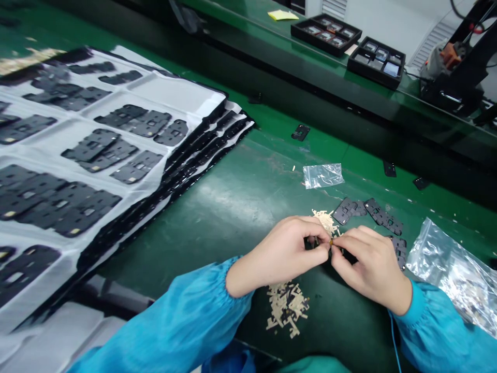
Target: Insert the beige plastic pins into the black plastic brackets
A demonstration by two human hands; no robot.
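Head view: left hand (281,256) and right hand (368,267) pinch one tiny amber piece (331,242).

Tiny piece (331,242) between left hand (277,256) and right hand (370,267) mostly hidden by fingers; I can't read its shape from here, colour perhaps amber. Tan strips (326,221) partly behind left hand. Contents of far black trays (326,34) too small for me to make out. Stacked white trays (97,155) cut off by left edge. Clear plastic bag (450,274) runs off right edge; machine (450,67) cut off top right.
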